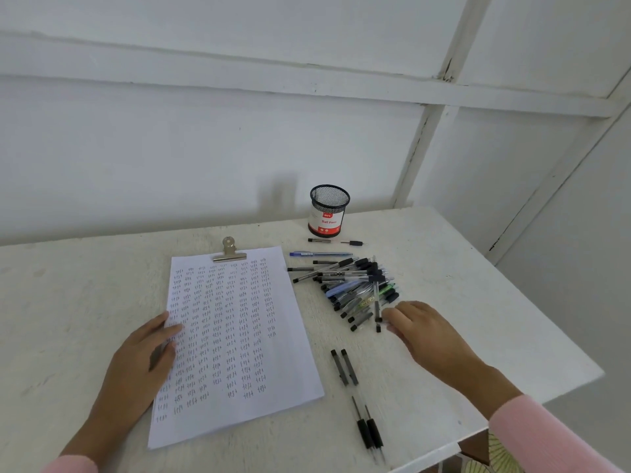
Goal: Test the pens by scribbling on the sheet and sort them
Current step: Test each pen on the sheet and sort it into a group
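Observation:
A white sheet (pixel 259 336) filled with rows of small scribbles lies on the table under a metal clip (pixel 229 251). My left hand (pixel 143 356) rests flat on the sheet's left edge, fingers apart. A pile of pens (pixel 355 288) lies to the right of the sheet. My right hand (pixel 423 332) reaches the pile's near right edge, its fingertips touching a pen end; no pen is lifted. Two pens (pixel 358 401) lie side by side below the pile, near the table's front edge. A blue pen (pixel 319 254) lies just above the pile.
A black mesh pen cup (pixel 328 211) with a red and white label stands at the back of the table. A taken-apart pen (pixel 336 241) lies in front of it. The white table (pixel 478 302) ends close on the right and front; a white wall rises behind.

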